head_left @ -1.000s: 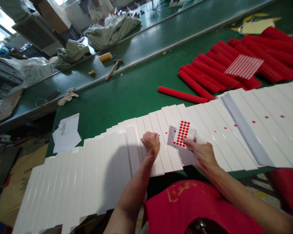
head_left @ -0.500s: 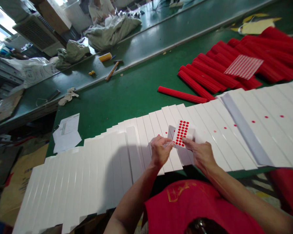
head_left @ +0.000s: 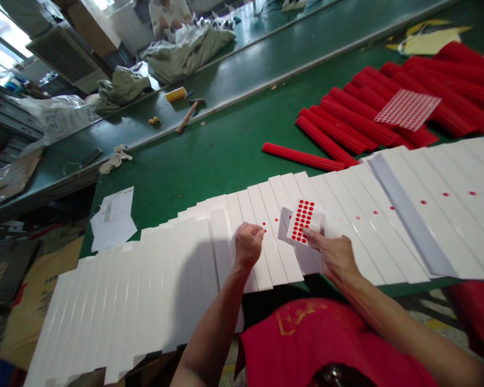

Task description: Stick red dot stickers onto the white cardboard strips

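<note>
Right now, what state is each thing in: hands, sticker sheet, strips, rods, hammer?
left hand: fisted, pressed down beside a red dot.
right hand: pinching the sticker sheet.
sticker sheet: held up, rows of red dots on it.
strips: overlapping in a row, right ones dotted.
rods: piled, one lying apart.
hammer: lying flat.

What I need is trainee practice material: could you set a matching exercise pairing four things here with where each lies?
1. small white sheet of red dot stickers
2. wooden-handled hammer
3. white sheet with red grid
4. printed white paper

A. on the pile of red ribbed rods
B. at the left edge of the green table
C. in the right hand
D. on the grey-green far bench

Pairs: 1-C, 2-D, 3-A, 4-B.
</note>
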A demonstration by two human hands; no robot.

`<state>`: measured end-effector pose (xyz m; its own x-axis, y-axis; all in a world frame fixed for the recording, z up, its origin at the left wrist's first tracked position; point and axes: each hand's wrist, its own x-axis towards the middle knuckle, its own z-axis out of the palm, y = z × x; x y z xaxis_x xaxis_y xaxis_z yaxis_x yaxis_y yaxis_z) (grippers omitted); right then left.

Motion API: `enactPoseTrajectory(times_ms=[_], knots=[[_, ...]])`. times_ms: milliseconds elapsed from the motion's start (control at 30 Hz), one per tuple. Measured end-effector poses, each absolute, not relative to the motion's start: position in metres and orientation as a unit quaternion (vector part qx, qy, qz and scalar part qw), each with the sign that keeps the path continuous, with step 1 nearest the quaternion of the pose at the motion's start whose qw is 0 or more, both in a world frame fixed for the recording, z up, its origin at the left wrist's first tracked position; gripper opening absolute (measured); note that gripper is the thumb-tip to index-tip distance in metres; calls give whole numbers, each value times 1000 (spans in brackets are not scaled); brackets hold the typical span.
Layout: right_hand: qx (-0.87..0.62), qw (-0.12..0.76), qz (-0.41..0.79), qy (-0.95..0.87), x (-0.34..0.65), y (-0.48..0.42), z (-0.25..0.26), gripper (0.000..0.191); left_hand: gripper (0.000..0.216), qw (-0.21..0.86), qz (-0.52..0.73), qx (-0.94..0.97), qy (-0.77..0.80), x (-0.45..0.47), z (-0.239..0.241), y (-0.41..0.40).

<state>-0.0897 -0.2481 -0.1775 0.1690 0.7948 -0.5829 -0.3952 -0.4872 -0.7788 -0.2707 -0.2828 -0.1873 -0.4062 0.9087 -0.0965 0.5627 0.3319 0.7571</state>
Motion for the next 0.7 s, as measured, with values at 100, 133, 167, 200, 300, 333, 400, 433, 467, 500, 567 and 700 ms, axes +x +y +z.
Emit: enactPoseTrajectory(times_ms=[100,133,167,200,300,333,400,433,467,500,567,700], knots=[[-590,477,629,-168,-91,-248,-178,38,12,233,230,472,819,-295,-193,-281],[-588,477,630,-172,-91,-249,-177,38,14,222,207,476,826,-299,-196,-281],[-585,478,631,-176,-92,-249,-177,37,15,212,193,479,830,-302,-199,-281],[-583,478,632,-180,-92,-249,-177,37,16,201,184,482,832,-303,-201,-281],[-579,473,638,-182,-91,-249,-176,37,17,178,176,488,836,-300,-211,-281],[-580,471,640,-181,-91,-249,-177,38,18,172,173,491,836,-299,-213,-281],[-583,466,641,-179,-89,-250,-178,37,18,165,169,497,835,-298,-218,-282],[-585,463,641,-178,-89,-250,-179,37,17,162,168,500,834,-298,-220,-282],[-586,462,641,-177,-89,-250,-180,37,17,157,168,502,834,-298,-221,-283],[-587,461,641,-177,-89,-250,-180,37,16,152,168,503,834,-298,-222,-284],[-585,461,643,-176,-90,-250,-182,37,15,139,169,508,833,-297,-223,-285],[-588,463,639,-175,-94,-250,-182,39,10,99,200,514,828,-294,-222,-289]])
